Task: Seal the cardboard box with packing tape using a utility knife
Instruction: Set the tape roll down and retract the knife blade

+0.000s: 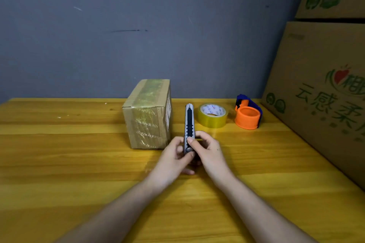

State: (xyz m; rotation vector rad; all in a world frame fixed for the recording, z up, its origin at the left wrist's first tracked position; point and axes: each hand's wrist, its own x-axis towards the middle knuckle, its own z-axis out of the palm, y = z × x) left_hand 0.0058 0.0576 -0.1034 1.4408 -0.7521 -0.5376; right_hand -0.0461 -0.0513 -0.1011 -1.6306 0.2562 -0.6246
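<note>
Head camera, looking down on a wooden table [79, 163] against a grey wall [138, 25]. On the table: one small cardboard box [147, 114], one roll of clear packing tape [213, 115], one orange and blue tape dispenser [247, 113], and one utility knife [189, 124]. Two large printed cartons [324, 89] stand stacked at the right edge. Two bare hands meet at the centre, both gripping the knife's lower end. The left hand [173, 161] curls its fingers around the handle from the 9 o'clock side; the right hand [207, 150] wraps it from 3 o'clock, thumb pressed on the slider. The knife points to 12 o'clock. The box, with tape across its top and front, sits at 11 o'clock from the hands, just beside the knife. The tape roll lies at 1 o'clock, the dispenser farther at 2 o'clock.
</note>
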